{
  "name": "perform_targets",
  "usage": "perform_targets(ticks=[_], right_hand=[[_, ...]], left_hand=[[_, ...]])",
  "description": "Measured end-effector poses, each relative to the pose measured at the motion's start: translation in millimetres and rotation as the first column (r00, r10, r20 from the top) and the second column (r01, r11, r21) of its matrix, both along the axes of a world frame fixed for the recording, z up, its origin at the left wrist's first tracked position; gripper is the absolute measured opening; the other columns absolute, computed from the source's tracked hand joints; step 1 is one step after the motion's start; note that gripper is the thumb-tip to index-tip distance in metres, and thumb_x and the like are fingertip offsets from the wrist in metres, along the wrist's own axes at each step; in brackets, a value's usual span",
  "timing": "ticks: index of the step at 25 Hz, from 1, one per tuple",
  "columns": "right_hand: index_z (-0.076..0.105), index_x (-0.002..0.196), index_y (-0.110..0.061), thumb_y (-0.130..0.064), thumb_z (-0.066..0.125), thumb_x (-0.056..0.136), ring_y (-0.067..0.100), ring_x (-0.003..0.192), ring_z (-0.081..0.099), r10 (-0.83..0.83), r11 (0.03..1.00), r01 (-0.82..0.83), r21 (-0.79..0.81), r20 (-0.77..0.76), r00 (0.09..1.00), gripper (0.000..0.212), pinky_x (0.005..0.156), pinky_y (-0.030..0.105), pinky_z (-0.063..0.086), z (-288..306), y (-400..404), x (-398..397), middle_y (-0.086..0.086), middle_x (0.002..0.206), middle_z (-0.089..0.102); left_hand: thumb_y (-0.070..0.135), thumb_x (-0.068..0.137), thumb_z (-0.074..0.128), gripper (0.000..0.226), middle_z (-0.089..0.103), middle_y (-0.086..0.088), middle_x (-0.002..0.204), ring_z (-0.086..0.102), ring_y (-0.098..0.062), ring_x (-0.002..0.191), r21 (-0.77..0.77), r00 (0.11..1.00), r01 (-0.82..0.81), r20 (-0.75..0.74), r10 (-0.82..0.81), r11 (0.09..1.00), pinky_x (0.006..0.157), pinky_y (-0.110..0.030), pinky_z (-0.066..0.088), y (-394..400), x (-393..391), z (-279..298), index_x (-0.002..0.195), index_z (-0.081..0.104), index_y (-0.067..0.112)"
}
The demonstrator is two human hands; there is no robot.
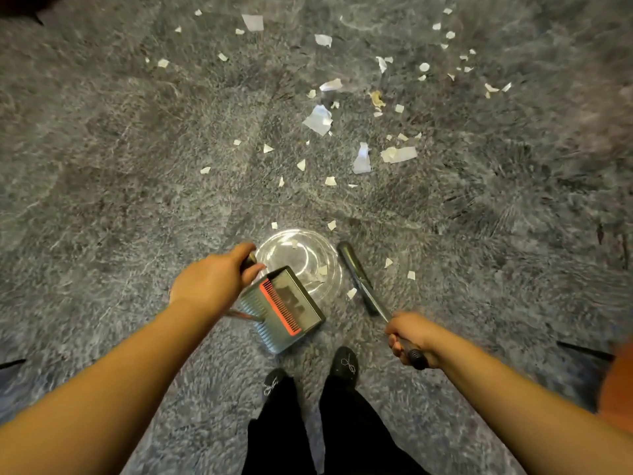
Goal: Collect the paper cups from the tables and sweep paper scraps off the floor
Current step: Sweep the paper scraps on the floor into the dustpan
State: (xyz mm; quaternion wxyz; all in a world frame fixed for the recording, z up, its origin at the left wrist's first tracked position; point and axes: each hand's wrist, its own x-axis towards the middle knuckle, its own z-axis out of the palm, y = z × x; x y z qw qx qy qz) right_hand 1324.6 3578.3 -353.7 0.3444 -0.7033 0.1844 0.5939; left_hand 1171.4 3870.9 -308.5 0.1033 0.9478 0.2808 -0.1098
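White paper scraps [318,120] lie scattered over the grey carpet ahead, most of them far from my feet. My left hand [209,281] grips the handle of a grey dustpan [287,308] with a red comb strip; the pan hangs just above the floor. My right hand [409,335] grips the handle of a dark broom [356,275], whose head points forward on the carpet. A clear plastic dome lid [301,255] lies on the floor between pan and broom, with a few scraps on it. No paper cups are in view.
My two black shoes [344,366] stand just behind the dustpan. Dark legs of furniture show at the left edge [12,363] and right edge [582,351]. An orange object [616,389] sits at the right edge. Grey carpet [120,166] spreads to the left.
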Motion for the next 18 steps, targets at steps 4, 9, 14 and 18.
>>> perform_targets(ticks=[4,9,14,18], right_hand=[[0.034,0.138,-0.001,0.005,0.030,0.094,0.008,0.028,0.034,0.047,0.999,-0.047,0.007,-0.026,0.999,0.045,0.031,0.013,0.028,-6.2,28.9,-15.7,0.005,0.055,0.036],[0.033,0.139,-0.007,0.005,0.030,0.095,0.009,0.034,0.034,0.012,1.000,-0.011,0.026,-0.059,0.998,0.046,0.032,0.013,0.029,-12.4,53.6,-42.9,0.004,0.052,0.036],[0.036,0.137,-0.014,0.002,0.034,0.095,0.008,0.032,0.034,0.049,0.996,-0.035,0.087,-0.174,0.984,0.045,0.034,0.013,0.031,-9.4,74.5,-72.6,0.001,0.049,0.036],[0.026,0.145,-0.028,-0.002,0.035,0.096,0.007,0.031,0.035,0.114,0.988,-0.084,0.131,-0.241,0.964,0.056,0.035,0.011,0.030,2.2,83.4,-91.4,-0.003,0.045,0.037]], left_hand=[[0.066,0.091,0.029,0.053,0.068,-0.006,0.105,0.063,-0.032,0.083,-0.002,0.998,0.061,-0.004,-0.061,0.998,0.057,-0.032,0.044,21.6,34.7,-6.9,0.135,0.039,0.037],[0.065,0.091,0.028,0.051,0.068,-0.006,0.098,0.061,-0.031,0.076,-0.020,0.997,0.071,0.022,-0.071,0.997,0.055,-0.031,0.041,45.2,23.0,-9.5,0.129,0.043,0.034],[0.064,0.091,0.028,0.049,0.069,-0.004,0.096,0.054,-0.026,0.066,-0.050,0.995,0.094,0.029,-0.092,0.994,0.047,-0.026,0.034,47.4,4.6,-13.3,0.129,0.042,0.035],[0.065,0.092,0.031,0.046,0.068,-0.004,0.094,0.055,-0.026,0.067,-0.054,0.996,0.080,0.039,-0.078,0.995,0.046,-0.025,0.034,52.2,-0.4,-12.8,0.127,0.043,0.037]])
